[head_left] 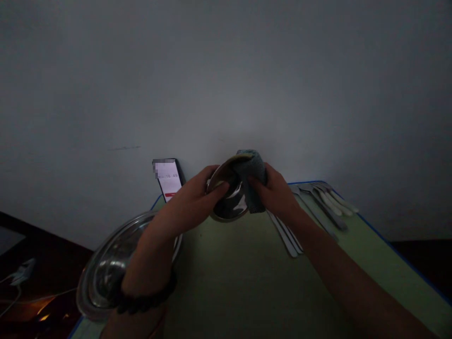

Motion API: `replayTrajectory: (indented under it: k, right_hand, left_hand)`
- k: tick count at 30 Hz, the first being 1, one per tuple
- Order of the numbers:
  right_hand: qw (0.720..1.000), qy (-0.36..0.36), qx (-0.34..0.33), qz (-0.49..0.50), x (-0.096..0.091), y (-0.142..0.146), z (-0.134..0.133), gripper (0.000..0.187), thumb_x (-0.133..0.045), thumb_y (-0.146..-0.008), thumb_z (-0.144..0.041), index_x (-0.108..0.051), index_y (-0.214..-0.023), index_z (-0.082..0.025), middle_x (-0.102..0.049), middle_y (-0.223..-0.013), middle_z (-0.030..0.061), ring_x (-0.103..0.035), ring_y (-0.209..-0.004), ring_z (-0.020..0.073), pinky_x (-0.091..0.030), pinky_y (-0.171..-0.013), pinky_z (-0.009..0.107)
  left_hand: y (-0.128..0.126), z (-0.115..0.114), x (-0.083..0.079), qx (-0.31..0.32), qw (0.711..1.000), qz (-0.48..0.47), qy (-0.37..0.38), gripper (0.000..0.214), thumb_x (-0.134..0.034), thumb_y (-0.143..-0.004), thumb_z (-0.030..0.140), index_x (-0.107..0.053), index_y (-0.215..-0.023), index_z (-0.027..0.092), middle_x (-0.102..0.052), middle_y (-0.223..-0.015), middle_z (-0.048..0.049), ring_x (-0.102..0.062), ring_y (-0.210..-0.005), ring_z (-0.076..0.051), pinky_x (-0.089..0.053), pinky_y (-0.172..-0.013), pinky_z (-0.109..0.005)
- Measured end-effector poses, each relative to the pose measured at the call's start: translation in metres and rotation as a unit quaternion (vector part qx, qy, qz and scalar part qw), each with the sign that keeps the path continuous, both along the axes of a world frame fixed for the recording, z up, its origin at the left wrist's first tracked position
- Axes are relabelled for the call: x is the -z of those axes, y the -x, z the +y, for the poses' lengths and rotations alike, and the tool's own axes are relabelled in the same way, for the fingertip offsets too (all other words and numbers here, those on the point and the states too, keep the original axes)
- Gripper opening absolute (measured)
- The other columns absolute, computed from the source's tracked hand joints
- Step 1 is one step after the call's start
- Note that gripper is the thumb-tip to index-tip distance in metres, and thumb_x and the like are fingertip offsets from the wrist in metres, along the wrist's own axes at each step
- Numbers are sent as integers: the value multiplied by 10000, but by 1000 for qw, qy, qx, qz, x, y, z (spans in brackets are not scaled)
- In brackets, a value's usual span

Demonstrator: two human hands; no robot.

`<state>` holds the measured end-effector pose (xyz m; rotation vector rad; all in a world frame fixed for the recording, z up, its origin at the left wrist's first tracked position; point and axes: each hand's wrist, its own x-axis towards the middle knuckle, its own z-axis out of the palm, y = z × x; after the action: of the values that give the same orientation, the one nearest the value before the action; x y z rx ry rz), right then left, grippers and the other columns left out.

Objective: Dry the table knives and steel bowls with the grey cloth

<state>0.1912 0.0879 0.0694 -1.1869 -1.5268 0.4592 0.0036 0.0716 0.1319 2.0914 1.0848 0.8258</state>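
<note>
My left hand point(196, 200) grips the left rim of a small steel bowl point(229, 205), held tilted above the green table point(247, 282). My right hand point(277, 193) presses a blue-grey cloth point(252, 176) over the bowl's right rim and into its inside. Both hands have their fingers closed around what they hold. A dark bead bracelet point(144, 301) circles my left wrist.
A large steel basin point(106, 273) sits at the table's left edge under my left forearm. Several pieces of cutlery point(325, 202) lie at the far right, and more flat utensils point(287, 235) beside my right wrist. A lit phone point(169, 181) leans on the wall.
</note>
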Motion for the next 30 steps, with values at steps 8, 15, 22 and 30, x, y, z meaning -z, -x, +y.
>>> replayTrajectory:
  k: [8,15,22,30]
  right_hand:
    - [1000,14,25,9,-2,5,-3,294,-479,-833,-441,-592,-841,-170,-653,-837,79,-585,-778,217,-441,-677,340]
    - [943,74,-42,323,15,35,-5,441,-391,-852,-499,-500,-1130,-175,-620,-1138,127,-625,-949,206,-503,-738,319]
    - [899,185,-161,362,1,27,-10,288,-522,-812,-308,-556,-1059,-164,-672,-1059,108,-648,-904,190,-506,-801,331]
    - [919,226,-168,276,-7,1,-14,200,-525,-833,-224,-636,-992,-173,-708,-963,62,-654,-848,188,-479,-874,375]
  left_hand:
    - [-16,4,9,25,974,-224,-19,316,-480,-894,303,-575,-1180,209,-626,-1203,-43,-550,-1137,-248,-411,-993,-369]
    - [-58,-7,39,-110,931,-275,-214,354,-369,-952,309,-403,-1302,269,-447,-1386,-29,-405,-1278,-223,-309,-1077,-374]
    - [-36,0,24,6,964,-220,-148,564,-507,-857,423,-326,-1364,253,-367,-1442,-66,-338,-1320,-276,-322,-1073,-380]
    - [3,22,35,138,957,-253,18,749,-544,-805,564,-240,-1419,262,-364,-1451,-78,-316,-1323,-332,-304,-1076,-436]
